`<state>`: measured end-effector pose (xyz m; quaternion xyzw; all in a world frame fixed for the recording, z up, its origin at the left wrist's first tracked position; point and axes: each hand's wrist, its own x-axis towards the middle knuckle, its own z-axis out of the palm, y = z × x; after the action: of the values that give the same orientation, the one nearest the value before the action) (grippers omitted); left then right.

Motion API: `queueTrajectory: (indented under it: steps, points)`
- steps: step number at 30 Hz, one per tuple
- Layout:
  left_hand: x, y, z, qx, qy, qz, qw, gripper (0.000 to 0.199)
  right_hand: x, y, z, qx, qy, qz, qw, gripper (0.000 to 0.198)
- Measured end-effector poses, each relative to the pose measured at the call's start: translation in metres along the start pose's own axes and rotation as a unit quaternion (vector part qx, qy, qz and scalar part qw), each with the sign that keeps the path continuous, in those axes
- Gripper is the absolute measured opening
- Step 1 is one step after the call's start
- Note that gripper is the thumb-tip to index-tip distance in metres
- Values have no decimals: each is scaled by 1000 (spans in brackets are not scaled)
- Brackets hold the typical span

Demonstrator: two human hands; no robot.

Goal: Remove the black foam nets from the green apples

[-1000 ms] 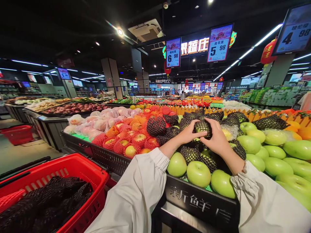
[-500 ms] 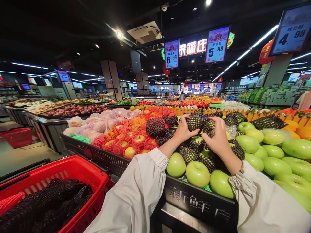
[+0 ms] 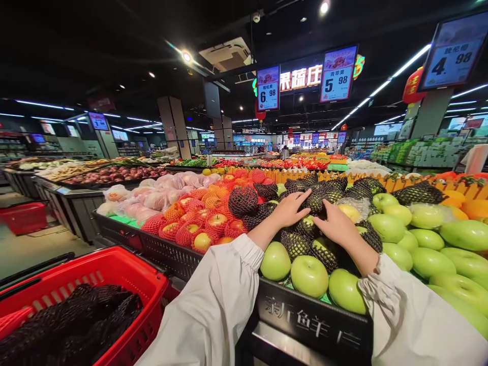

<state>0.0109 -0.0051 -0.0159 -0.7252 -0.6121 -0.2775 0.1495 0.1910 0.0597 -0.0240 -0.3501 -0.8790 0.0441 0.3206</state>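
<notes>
A black-netted apple (image 3: 314,202), far of the green apples (image 3: 309,275) on the display bin (image 3: 316,325), is pressed between left hand (image 3: 292,208) and right hand (image 3: 335,223), fingers loosely curled, not clasped.

Netted apples (image 3: 316,203) lie mid-bench (image 3: 316,325), bare apples (image 3: 419,239) to their right, wrapped apples (image 3: 198,223) left; a basket (image 3: 114,269) stands lower left.
</notes>
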Motion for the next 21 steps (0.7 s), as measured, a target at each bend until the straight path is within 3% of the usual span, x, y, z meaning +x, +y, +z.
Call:
queueTrajectory:
  steps: [4, 8, 10, 12, 17, 21]
  points:
    - [-3, 5, -20, 117, 57, -178, 975, 51, -1, -1, 0, -12, -12, 7, 1000, 76]
    - [-9, 0, -29, 160, -58, -366, 915, 47, -3, -3, -3, -11, -19, 19, 1000, 77]
    - [-9, -4, -28, 140, -103, -388, 905, 39, -3, -5, -4, 16, -10, 19, 1000, 76]
    - [-8, -6, -28, 134, -105, -389, 905, 34, -3, -5, -5, 55, 6, 14, 998, 74]
    - [-5, -3, -37, 138, -53, -398, 905, 40, 0, -2, -2, 124, 29, -26, 992, 71]
    - [-7, -1, -41, 141, 21, -365, 920, 36, 1, 1, 0, 144, 35, -70, 986, 65]
